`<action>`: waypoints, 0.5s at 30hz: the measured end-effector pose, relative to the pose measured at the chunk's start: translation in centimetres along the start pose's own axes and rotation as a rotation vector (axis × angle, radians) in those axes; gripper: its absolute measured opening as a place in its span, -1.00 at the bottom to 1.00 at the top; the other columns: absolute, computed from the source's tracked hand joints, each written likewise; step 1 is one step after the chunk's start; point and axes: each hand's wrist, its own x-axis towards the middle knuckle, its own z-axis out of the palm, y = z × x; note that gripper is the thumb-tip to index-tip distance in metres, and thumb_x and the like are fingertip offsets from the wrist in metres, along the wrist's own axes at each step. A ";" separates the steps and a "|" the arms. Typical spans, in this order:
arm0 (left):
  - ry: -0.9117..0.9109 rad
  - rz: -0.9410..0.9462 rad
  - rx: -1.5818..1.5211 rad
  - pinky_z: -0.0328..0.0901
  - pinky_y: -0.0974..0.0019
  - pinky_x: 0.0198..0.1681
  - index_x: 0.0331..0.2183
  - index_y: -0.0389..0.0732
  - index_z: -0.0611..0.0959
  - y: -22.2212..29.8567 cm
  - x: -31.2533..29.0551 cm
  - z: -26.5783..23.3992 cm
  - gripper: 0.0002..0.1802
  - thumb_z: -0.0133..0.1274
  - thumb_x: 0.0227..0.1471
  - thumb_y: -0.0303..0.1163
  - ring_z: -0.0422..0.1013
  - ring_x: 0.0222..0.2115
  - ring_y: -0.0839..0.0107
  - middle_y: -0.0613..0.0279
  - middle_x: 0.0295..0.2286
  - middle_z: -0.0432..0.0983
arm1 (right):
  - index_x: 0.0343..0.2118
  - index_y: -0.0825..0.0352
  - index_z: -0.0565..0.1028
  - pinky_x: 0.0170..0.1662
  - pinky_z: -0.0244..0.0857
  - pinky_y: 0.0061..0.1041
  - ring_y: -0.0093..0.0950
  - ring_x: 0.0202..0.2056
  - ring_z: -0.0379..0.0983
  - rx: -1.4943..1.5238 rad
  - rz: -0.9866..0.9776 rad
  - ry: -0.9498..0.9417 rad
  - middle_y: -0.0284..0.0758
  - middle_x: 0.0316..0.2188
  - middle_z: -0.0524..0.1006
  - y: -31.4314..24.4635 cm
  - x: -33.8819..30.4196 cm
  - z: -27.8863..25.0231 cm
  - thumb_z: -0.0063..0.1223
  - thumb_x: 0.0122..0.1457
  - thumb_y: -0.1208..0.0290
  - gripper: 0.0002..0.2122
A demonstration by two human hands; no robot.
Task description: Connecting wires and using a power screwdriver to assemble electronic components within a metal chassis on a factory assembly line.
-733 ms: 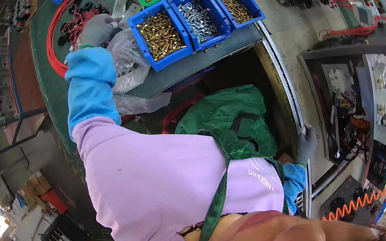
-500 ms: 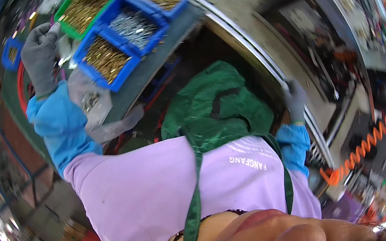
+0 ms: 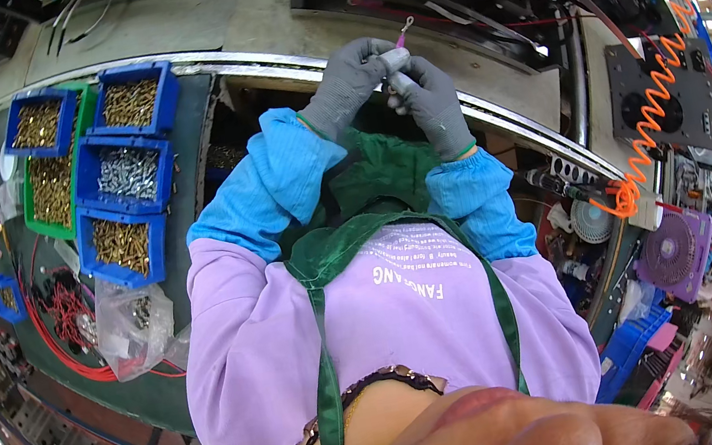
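My gloved left hand (image 3: 347, 87) is closed in a pinch at the upper middle, in front of my chest. From its whitish fingertips sticks a ring terminal (image 3: 405, 31) with a pink sleeve and a shiny metal ring end. My right hand (image 3: 433, 108), in a matching grey glove, is right beside it with bent fingers. Its whitish fingertips meet those of the left hand. What the right fingers pinch, if anything, is hidden. Both hands are above the metal rail (image 3: 260, 72) along the bench edge.
Blue bins (image 3: 131, 284) and a green bin (image 3: 29, 202) of brass and silver screws stand on the left bench. A clear plastic bag (image 3: 130, 339) and red wires (image 3: 74, 366) lie nearby. Beyond my hands is an open equipment housing (image 3: 325, 17). An orange coiled hose (image 3: 647, 124) hangs right.
My left hand has moved from beside the screw bins to the middle, bringing the pink-sleeved piece. My right hand has left the metal rail and joined it. The view has turned.
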 end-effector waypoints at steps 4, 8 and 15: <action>0.223 0.313 1.300 0.35 0.14 -0.33 -0.32 -0.17 0.58 -2.4 4.9 -1.4 -0.74 0.00 0.02 -0.20 0.45 -0.38 0.15 0.07 -0.38 0.49 | -0.30 0.33 0.43 -0.51 0.19 -0.75 -0.73 -0.55 0.31 0.089 0.034 0.199 -0.46 -0.51 0.43 0.7 0.2 -1.9 -0.05 0.16 0.39 -0.86; 0.058 0.340 1.621 0.33 0.04 -0.29 -0.36 -0.17 0.55 -5.3 7.3 -2.8 -0.73 0.00 -0.05 -0.19 0.41 -0.34 0.03 0.04 -0.26 0.43 | -0.31 0.33 0.43 -0.51 0.18 -0.76 -0.74 -0.56 0.30 0.078 -0.003 0.183 -0.46 -0.52 0.43 1.4 0.3 -2.6 -0.05 0.16 0.38 -0.87; 0.593 0.840 1.403 0.30 0.11 -0.21 -0.09 -0.21 0.42 -1.4 4.4 -4.8 -0.48 0.06 -0.15 -0.26 0.33 -0.19 0.06 -0.02 -0.20 0.35 | -0.29 0.35 0.43 -0.51 0.21 -0.73 -0.71 -0.55 0.33 0.107 0.026 0.220 -0.42 -0.51 0.46 2.9 0.4 -4.5 -0.03 0.13 0.37 -0.83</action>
